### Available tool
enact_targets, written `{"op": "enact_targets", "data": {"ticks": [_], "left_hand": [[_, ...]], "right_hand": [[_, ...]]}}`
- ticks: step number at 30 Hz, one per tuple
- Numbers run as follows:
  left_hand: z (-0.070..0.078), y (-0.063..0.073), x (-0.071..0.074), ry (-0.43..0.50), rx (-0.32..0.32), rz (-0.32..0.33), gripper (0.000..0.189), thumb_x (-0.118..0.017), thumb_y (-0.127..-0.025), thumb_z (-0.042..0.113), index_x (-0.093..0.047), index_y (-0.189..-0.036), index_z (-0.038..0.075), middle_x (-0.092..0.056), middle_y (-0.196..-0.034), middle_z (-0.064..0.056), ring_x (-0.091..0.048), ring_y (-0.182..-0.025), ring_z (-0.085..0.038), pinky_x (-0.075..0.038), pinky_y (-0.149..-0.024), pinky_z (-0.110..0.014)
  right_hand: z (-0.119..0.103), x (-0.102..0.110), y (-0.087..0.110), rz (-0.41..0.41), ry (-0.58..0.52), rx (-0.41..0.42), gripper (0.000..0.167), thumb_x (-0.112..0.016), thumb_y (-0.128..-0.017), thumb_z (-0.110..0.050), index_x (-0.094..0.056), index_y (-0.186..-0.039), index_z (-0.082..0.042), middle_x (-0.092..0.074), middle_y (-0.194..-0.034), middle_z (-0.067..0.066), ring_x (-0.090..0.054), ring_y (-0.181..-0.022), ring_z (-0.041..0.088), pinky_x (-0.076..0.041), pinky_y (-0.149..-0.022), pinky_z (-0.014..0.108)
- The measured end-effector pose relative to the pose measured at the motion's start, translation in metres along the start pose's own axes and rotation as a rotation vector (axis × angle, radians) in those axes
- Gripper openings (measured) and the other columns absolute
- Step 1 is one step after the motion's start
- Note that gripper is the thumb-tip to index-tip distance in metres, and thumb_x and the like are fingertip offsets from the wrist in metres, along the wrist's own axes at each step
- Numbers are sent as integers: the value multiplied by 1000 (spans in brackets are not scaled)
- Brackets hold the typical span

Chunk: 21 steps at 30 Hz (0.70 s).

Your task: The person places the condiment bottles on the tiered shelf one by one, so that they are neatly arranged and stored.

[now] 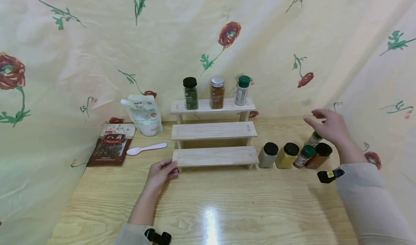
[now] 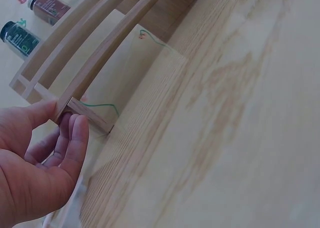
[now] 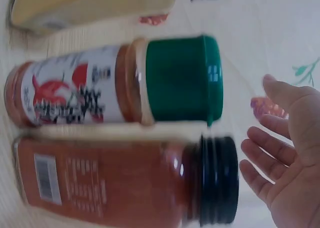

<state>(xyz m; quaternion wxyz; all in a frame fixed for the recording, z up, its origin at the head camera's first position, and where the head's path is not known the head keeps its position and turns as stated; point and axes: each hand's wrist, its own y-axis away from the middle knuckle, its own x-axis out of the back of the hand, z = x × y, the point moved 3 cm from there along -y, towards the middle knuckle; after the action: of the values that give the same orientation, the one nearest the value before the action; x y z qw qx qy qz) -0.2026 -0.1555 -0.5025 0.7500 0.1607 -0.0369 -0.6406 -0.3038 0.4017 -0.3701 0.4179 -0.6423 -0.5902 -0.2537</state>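
Note:
My left hand (image 1: 158, 175) grips the left end of the lowest shelf of a three-step wooden rack (image 1: 214, 157), thumb on top and fingers below. On the top step stand a black-lidded jar of green herbs (image 1: 191, 97), a silver-lidded brown spice jar (image 1: 217, 96) and a green-capped shaker (image 1: 241, 93). Over at the right, my right hand (image 1: 332, 126) hovers above a group of spice jars with its fingers spread, holding nothing. Nearest below it are a green-capped shaker (image 1: 313, 139), partly hidden, and a black-lidded jar of reddish powder (image 1: 318, 158).
Further along that group stand another green-capped shaker (image 1: 303, 159), a yellow powder jar (image 1: 284, 160) and a whitish powder jar (image 1: 267, 159). Left of the rack are a white spouted pouch (image 1: 144, 116), a brown spice packet (image 1: 110, 149) and a white spoon (image 1: 146, 148). Floral cloth (image 1: 107, 50) hangs behind.

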Motion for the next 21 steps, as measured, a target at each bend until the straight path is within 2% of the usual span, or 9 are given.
{"op": "enact_targets", "data": {"ticks": [12, 15, 21], "left_hand": [[-1, -1, 1, -3, -1, 6, 38, -67, -96, 0, -55, -128, -17, -69, -88, -8, -69, -74, -14, -64, -74, -25], [-1, -1, 1, -4, 2, 8, 39, -68, -96, 1, -55, -129, -17, -69, -89, -8, -69, -74, -14, -64, -74, -25], [0, 1, 1, -6, 11, 8, 41, -68, -97, 2, -53, -131, -17, -68, -91, -9, -69, -75, -14, -64, -75, -25]], "right_hand": [[38, 4, 16, -126, 76, -47, 70, -63, -101, -40, -45, -140, 15, -45, -136, 42, -43, -122, 59, -42, -92, 74], [44, 5, 20, -166, 88, -65, 71, -65, -100, -40, -44, -139, 16, -46, -134, 43, -46, -119, 59, -46, -91, 73], [50, 7, 27, -209, 108, -88, 69, -70, -96, -39, -49, -133, 15, -55, -121, 41, -56, -106, 56, -56, -76, 63]]}}
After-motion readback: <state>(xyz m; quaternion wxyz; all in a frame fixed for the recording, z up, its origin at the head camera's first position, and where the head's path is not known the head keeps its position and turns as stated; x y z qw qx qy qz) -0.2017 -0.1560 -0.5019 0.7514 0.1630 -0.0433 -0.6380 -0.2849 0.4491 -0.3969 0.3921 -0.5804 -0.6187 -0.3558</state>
